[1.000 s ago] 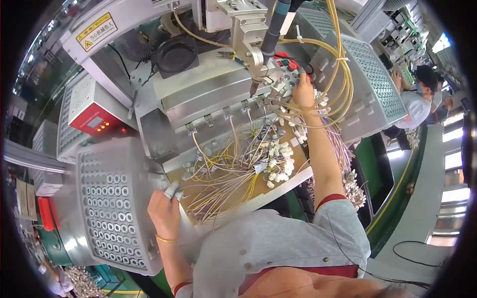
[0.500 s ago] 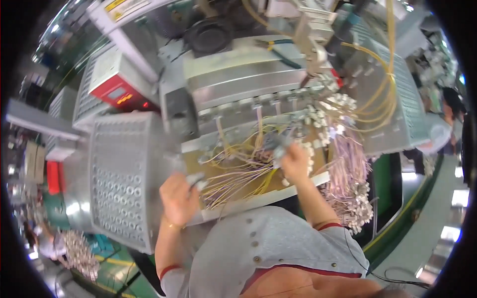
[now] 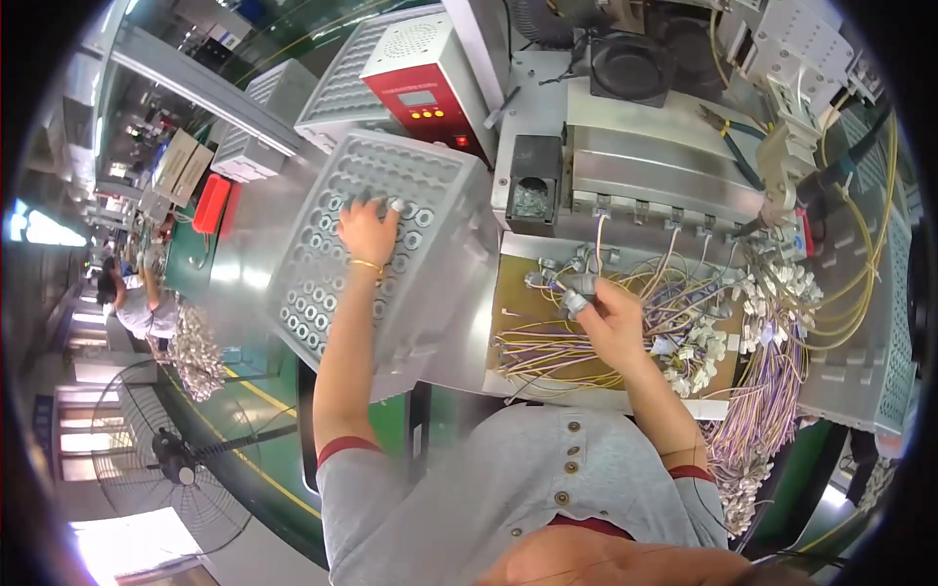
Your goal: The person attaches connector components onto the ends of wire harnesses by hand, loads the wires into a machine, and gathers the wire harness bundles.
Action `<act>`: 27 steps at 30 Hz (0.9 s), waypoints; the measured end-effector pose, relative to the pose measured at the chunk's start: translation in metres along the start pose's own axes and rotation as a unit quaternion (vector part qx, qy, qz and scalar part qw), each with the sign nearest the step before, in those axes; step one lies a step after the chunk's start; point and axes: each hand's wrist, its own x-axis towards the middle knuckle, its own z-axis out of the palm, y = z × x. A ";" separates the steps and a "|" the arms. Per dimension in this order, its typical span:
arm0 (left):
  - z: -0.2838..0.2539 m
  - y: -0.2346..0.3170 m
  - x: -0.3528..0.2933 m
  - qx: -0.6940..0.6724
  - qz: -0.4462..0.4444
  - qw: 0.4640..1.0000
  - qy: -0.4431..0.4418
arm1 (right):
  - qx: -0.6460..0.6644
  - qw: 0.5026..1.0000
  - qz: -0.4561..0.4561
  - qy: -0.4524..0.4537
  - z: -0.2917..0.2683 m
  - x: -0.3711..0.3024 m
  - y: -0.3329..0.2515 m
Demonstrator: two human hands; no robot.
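My left hand (image 3: pixel 368 232) reaches over a grey tray (image 3: pixel 415 156) with rows of round pockets. Its fingers are apart and the tips touch the round grey parts (image 3: pixel 311 314) sitting there; whether one is gripped is not shown. A small pale piece shows beside its thumb side. My right hand (image 3: pixel 618 327) is closed, thumb and fingers pinching a grey cylindrical part (image 3: pixel 576 293) above the brown work board (image 3: pixel 518 293). Under and beside it lie bundled yellow and purple wires (image 3: pixel 547 344), with more grey parts and white connectors (image 3: pixel 699 356) among them.
Behind the board stands a metal fixture (image 3: pixel 664 176) with a small black box (image 3: pixel 533 181) on its left. A red-and-white control box (image 3: pixel 430 93) is beyond the tray. Pliers (image 3: pixel 735 142) lie on top. Wire bundles (image 3: pixel 762 391) hang at right; a fan (image 3: pixel 181 459) stands left.
My view has swung left. My left hand has moved from the board's left edge onto the tray. My right hand stays over the board, now nearer its left part.
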 end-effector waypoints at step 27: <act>-0.126 0.142 -0.091 -0.832 -0.124 0.476 -0.255 | -0.088 0.994 -0.071 0.008 -0.001 0.000 -0.014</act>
